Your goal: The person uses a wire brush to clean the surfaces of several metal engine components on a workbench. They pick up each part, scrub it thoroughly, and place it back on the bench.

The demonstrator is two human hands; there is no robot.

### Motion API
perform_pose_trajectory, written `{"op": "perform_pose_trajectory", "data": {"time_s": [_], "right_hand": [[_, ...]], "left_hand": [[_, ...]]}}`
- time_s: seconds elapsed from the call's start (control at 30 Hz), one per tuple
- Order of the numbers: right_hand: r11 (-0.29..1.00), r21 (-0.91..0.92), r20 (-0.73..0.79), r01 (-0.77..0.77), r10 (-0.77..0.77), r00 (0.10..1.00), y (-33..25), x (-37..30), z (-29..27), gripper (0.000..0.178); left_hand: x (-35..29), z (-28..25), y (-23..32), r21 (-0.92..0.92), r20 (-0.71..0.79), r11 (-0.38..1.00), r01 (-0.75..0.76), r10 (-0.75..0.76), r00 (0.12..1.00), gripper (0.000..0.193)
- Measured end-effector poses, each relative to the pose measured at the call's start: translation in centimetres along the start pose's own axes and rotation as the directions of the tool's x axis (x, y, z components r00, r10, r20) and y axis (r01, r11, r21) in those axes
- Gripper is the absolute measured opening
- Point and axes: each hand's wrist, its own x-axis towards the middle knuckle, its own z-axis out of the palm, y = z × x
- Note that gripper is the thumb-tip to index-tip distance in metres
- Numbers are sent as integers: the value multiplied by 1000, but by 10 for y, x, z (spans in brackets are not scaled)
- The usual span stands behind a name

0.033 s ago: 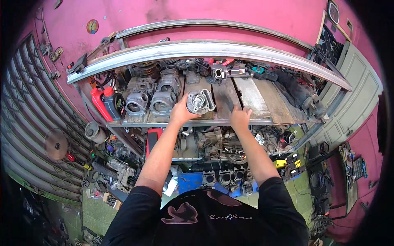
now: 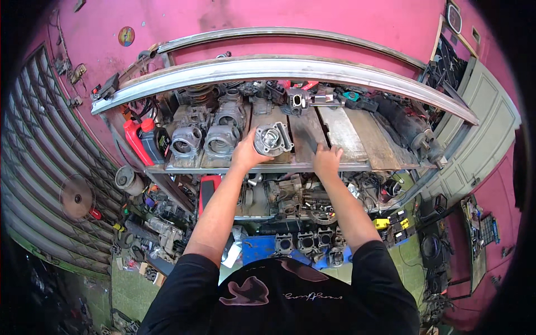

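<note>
My left hand (image 2: 245, 153) grips a grey metal engine cylinder (image 2: 272, 139) by its left side, holding it on the wooden shelf (image 2: 357, 134) near the front edge. My right hand (image 2: 326, 159) lies flat on the shelf's boards just right of the cylinder, fingers spread, holding nothing. Two more grey cylinders (image 2: 187, 142) (image 2: 221, 139) stand left of the held one. Further engine parts (image 2: 296, 100) crowd the back of the shelf.
A red bottle (image 2: 134, 139) and a black bottle (image 2: 154, 142) stand at the shelf's left end. A lower shelf (image 2: 290, 195) is packed with engine parts. A blue crate (image 2: 257, 248) holds several cylinders. A fan (image 2: 75, 196) sits left, a door (image 2: 486, 134) right.
</note>
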Motion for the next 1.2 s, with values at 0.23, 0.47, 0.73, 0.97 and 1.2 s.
{"op": "perform_pose_trajectory", "data": {"time_s": [0.23, 0.47, 0.73, 0.97, 1.2], "right_hand": [[988, -113, 153, 109, -91, 984, -20, 16, -11, 48], [686, 487, -44, 541, -599, 799, -100, 66, -134, 87], [741, -2, 664, 672, -501, 555, -175, 140, -121, 98], [615, -1, 590, 789, -636, 497, -235, 120, -134, 96], [644, 4, 645, 765, -586, 490, -178, 127, -142, 90]], "left_hand": [[-10, -4, -2, -24, -15, 999, 43, -43, 999, 118], [-20, -7, -7, 18, -59, 1000, 16, -15, 998, 122], [-17, 1, 23, -25, 118, 970, 241, -237, 964, 131], [-46, 71, -93, -551, -267, 834, 34, -215, 940, 87], [-34, 37, -24, -313, -118, 896, 315, -366, 923, 73]]}}
